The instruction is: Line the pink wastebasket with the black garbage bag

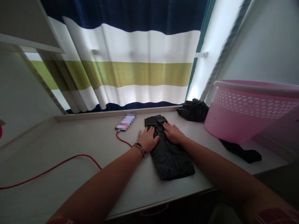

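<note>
A black plastic bag (171,161), folded into a long flat strip, lies on the white desk (93,180) and points away from me. My left hand (149,139) rests flat on the bag's left edge, fingers stretched out, with a beaded bracelet (140,149) at the wrist. Across from it, my right hand (173,133) lies flat on the bag's upper right side with its fingers extended. Both palms press on the plastic and neither hand grips it. Parts of the bag's edges are hidden under the hands.
A pink basket (238,121) stands at the right, with a crumpled black bag (193,110) beside it and a black sock-like cloth (243,151) near its base. Left of my hands lies a phone (126,122) on a red cable (81,155). A striped curtain (140,73) hangs behind.
</note>
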`<move>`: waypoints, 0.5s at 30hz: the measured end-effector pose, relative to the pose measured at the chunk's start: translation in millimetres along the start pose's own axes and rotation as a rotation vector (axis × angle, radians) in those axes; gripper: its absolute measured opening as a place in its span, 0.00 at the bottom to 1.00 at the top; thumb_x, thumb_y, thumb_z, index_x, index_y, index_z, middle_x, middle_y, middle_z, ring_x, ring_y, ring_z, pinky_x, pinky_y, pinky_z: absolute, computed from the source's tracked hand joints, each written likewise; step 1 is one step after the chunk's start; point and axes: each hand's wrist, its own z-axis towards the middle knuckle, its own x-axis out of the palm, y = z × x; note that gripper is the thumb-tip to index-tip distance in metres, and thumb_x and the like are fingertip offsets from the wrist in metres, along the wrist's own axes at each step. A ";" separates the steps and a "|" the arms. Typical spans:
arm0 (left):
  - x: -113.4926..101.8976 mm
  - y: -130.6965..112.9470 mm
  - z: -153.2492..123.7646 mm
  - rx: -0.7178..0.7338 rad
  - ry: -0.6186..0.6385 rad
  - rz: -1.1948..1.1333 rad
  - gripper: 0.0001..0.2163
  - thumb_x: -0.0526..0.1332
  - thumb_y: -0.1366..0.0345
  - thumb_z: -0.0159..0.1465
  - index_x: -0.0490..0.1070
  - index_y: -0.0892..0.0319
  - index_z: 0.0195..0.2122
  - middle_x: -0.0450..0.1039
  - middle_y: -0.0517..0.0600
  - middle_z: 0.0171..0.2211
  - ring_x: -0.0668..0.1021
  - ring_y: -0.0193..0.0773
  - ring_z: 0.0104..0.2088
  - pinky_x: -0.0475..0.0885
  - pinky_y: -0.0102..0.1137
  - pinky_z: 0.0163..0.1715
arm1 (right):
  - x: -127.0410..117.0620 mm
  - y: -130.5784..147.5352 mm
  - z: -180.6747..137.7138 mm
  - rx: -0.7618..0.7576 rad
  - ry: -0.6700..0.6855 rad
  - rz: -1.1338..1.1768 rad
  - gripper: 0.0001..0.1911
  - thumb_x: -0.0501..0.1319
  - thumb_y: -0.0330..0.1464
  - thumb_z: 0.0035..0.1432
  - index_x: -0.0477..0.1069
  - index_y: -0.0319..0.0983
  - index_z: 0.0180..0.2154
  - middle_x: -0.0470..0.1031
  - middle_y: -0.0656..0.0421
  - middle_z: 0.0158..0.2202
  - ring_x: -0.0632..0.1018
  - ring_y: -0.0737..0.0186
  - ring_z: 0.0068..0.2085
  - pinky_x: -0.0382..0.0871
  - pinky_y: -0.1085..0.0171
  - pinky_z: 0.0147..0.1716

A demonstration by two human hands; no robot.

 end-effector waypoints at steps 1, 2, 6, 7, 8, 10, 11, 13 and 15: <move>-1.0 -1.2 0.2 0.002 0.008 0.008 0.32 0.40 0.47 0.66 0.48 0.60 0.67 0.46 0.50 0.68 0.50 0.50 0.67 0.48 0.55 0.62 | -0.3 -1.1 0.4 0.000 0.003 0.005 0.32 0.38 0.41 0.66 0.45 0.37 0.68 0.41 0.56 0.69 0.47 0.53 0.68 0.41 0.46 0.64; -1.9 -2.3 0.5 0.006 0.017 0.019 0.32 0.41 0.47 0.66 0.48 0.59 0.67 0.46 0.49 0.68 0.50 0.50 0.67 0.47 0.55 0.62 | -0.6 -2.1 0.7 -0.002 0.006 0.009 0.32 0.39 0.41 0.66 0.44 0.36 0.68 0.41 0.56 0.69 0.47 0.53 0.68 0.41 0.46 0.64; -4.1 -6.5 1.8 0.016 0.051 0.073 0.32 0.43 0.47 0.65 0.48 0.58 0.67 0.43 0.49 0.68 0.48 0.51 0.67 0.46 0.54 0.62 | -3.0 -4.8 1.5 -0.015 0.010 0.023 0.33 0.40 0.41 0.66 0.44 0.35 0.68 0.40 0.54 0.69 0.47 0.52 0.68 0.40 0.46 0.64; -4.5 -7.3 2.2 0.015 0.059 0.083 0.32 0.44 0.47 0.65 0.48 0.58 0.67 0.43 0.48 0.68 0.48 0.50 0.67 0.46 0.54 0.62 | -3.9 -5.1 1.6 -0.015 0.016 0.027 0.33 0.40 0.42 0.66 0.43 0.35 0.68 0.40 0.54 0.69 0.46 0.52 0.68 0.39 0.46 0.64; -5.0 -8.0 2.5 0.012 0.066 0.091 0.32 0.44 0.47 0.65 0.48 0.57 0.67 0.43 0.48 0.68 0.48 0.50 0.67 0.46 0.53 0.63 | -4.7 -5.4 1.8 -0.013 0.026 0.032 0.34 0.40 0.44 0.66 0.43 0.35 0.68 0.40 0.53 0.69 0.46 0.51 0.68 0.39 0.46 0.64; -5.9 -9.1 3.1 0.005 0.076 0.101 0.32 0.44 0.46 0.65 0.47 0.57 0.68 0.42 0.48 0.69 0.48 0.49 0.67 0.46 0.52 0.63 | -6.3 -6.3 2.2 -0.004 0.041 0.038 0.37 0.41 0.48 0.64 0.43 0.34 0.68 0.39 0.52 0.69 0.45 0.49 0.68 0.38 0.45 0.64; -6.2 -9.5 3.3 0.003 0.078 0.105 0.32 0.44 0.46 0.65 0.47 0.56 0.68 0.42 0.48 0.69 0.48 0.49 0.67 0.46 0.51 0.63 | -6.9 -7.2 2.4 0.007 0.044 0.038 0.39 0.41 0.51 0.63 0.43 0.34 0.68 0.39 0.51 0.69 0.45 0.47 0.68 0.38 0.45 0.64; -6.2 -10.0 3.7 0.000 0.082 0.111 0.32 0.43 0.47 0.66 0.47 0.56 0.68 0.42 0.47 0.69 0.48 0.49 0.67 0.46 0.51 0.63 | -7.4 -10.0 3.1 0.042 0.045 0.034 0.42 0.42 0.54 0.62 0.43 0.34 0.68 0.38 0.50 0.69 0.44 0.45 0.68 0.36 0.43 0.63; -5.6 -9.9 4.1 -0.002 0.084 0.112 0.32 0.43 0.47 0.66 0.47 0.56 0.68 0.42 0.47 0.69 0.48 0.49 0.67 0.45 0.50 0.64 | -7.2 -13.9 4.0 0.069 0.047 0.033 0.43 0.42 0.55 0.61 0.43 0.34 0.68 0.38 0.49 0.69 0.44 0.45 0.68 0.35 0.41 0.63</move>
